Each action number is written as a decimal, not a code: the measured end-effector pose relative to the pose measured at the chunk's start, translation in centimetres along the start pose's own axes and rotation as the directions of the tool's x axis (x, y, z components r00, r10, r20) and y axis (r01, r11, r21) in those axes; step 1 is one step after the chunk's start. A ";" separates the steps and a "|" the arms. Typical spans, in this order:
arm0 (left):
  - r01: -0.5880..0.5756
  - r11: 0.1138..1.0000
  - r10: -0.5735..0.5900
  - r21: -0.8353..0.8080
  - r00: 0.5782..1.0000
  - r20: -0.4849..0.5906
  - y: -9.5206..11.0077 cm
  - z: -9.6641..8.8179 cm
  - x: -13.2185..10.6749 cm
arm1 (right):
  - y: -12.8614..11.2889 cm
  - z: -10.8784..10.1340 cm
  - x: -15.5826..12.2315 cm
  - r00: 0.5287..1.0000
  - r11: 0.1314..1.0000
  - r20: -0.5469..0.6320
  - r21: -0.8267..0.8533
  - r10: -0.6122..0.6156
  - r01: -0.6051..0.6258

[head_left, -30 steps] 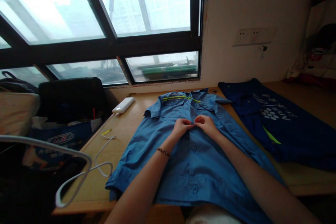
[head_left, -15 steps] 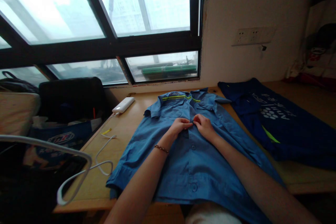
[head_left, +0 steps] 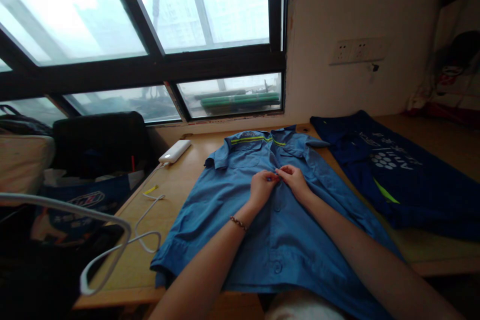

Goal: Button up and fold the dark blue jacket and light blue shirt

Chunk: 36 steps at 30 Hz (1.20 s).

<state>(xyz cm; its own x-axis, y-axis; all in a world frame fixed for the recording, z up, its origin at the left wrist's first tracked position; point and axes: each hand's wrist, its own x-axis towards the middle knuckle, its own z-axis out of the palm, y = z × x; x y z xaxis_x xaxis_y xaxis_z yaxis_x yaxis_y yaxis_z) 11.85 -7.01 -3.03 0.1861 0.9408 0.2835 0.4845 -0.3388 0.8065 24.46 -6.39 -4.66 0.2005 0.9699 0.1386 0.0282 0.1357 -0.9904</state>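
A blue short-sleeved work shirt (head_left: 240, 185) with a yellow-green stripe across its chest lies front up, collar away from me. Both hands meet at its front placket, just below the chest pockets. My left hand (head_left: 263, 187), with a beaded bracelet at the wrist, pinches the placket edge from the left. From the right, my right hand (head_left: 293, 179) pinches the same spot with thumb and finger. Their fingertips touch or nearly touch, and what lies between them is too small to make out. Lower down the placket, a fastened-looking button (head_left: 277, 266) shows near the hem.
A dark blue garment (head_left: 397, 175) with white print lies on the wooden table (head_left: 431, 262) at right. Toward the left edge are a white power bank (head_left: 175, 151) and a looping white cable (head_left: 144, 232). Bags (head_left: 90, 200) stand left of the table, below the window.
My left hand has turned and shifted slightly right, its fingers now curled closer to the right hand's fingertips. The right hand stays at the placket, nearly unmoved.
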 end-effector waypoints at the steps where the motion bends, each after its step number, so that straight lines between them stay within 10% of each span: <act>1: -0.012 0.999 0.012 0.037 1.000 -0.011 0.1 0.1 -0.2 | 0.0 0.0 0.0 1.000 1.000 -0.004 0.022 0.022 -0.022; 12: 0.109 0.939 -0.096 0.326 0.994 -0.055 0.2 -0.3 -0.5 | 1.2 -0.2 0.1 0.996 0.995 -0.047 0.069 0.071 -0.067; 22: 0.081 0.968 -0.076 0.236 0.997 -0.031 -0.2 -0.3 0.0 | 1.5 -0.1 0.4 0.994 0.999 -0.099 -0.028 0.040 -0.043; 36: 0.154 0.977 -0.148 0.147 0.988 -0.049 -0.8 0.2 0.3 | 0.1 0.4 -0.1 0.949 0.899 -0.080 0.353 0.304 -0.258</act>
<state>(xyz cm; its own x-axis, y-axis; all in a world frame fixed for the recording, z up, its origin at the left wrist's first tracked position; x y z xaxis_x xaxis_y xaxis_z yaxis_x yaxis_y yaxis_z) 11.69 -6.49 -3.74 0.0700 0.9800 0.1864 0.6273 -0.1885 0.7556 24.07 -6.45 -4.74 0.2774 0.9457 -0.1696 -0.3718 -0.0571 -0.9265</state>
